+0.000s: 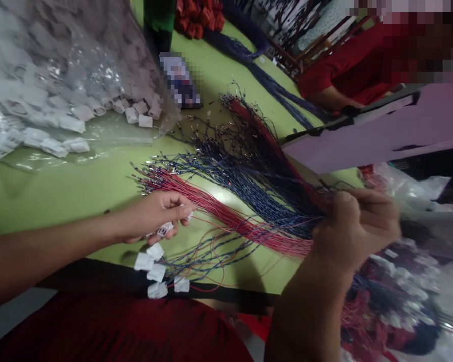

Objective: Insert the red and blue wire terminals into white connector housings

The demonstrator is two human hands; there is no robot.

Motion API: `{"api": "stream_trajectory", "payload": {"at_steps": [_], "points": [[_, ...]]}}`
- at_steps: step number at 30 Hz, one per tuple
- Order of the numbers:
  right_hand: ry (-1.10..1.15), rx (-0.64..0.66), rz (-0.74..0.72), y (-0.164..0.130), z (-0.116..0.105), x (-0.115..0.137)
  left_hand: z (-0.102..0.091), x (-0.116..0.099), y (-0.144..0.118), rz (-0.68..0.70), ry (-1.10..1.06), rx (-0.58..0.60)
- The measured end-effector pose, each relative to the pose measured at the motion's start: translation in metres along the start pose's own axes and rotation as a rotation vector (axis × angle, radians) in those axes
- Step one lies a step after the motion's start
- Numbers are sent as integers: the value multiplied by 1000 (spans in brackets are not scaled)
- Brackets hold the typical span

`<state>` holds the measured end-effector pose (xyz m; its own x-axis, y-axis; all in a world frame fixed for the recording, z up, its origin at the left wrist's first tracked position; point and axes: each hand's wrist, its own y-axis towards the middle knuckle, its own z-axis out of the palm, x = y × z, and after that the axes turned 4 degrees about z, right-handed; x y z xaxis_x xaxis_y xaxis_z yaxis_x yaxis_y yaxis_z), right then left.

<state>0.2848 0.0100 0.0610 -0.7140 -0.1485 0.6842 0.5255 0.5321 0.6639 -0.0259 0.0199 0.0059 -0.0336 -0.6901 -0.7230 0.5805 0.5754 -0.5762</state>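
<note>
My left hand [162, 216] is closed around white plastic connectors [165, 230]; one is pinched at the fingertips with a thin red wire running from it. To the right, my right hand [357, 218] is raised over the wire bundles, thumb and fingers pressed together on a dark wire [326, 185]. Between the hands lie a bundle of red wires [211, 196] and one of blue-black wires [245, 188], metal terminals on their left ends. Below my left hand, several white connectors [156, 272] with wires attached sit at the table's near edge.
A clear bag [109, 128] of white connectors fills the upper left. Dark purple wires [275, 85] and orange-red parts [198, 17] lie at the back. A pink-covered panel [362, 130] stands right. Finished-looking wired connectors [396, 291] pile lower right. Another person in a red sleeve [343, 60] sits opposite.
</note>
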Motion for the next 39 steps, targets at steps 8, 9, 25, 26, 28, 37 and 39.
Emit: {"api": "stream_trajectory", "payload": {"at_steps": [8, 9, 25, 26, 28, 37, 39], "points": [[-153, 787, -489, -28, 31, 82, -1, 2, -3, 42, 19, 63], [-138, 862, -481, -32, 42, 86, -1, 2, -3, 48, 27, 72], [291, 1311, 269, -48, 82, 115, -1, -3, -6, 27, 37, 49], [279, 1338, 354, -62, 76, 110, -1, -3, -7, 13, 53, 49], [228, 1271, 492, -83, 66, 92, -2, -3, -7, -10, 86, 54], [83, 983, 462, -108, 38, 57, -5, -1, -6, 3, 96, 86], [49, 955, 403, -110, 36, 58, -6, 1, -5, 19, 100, 106]]}}
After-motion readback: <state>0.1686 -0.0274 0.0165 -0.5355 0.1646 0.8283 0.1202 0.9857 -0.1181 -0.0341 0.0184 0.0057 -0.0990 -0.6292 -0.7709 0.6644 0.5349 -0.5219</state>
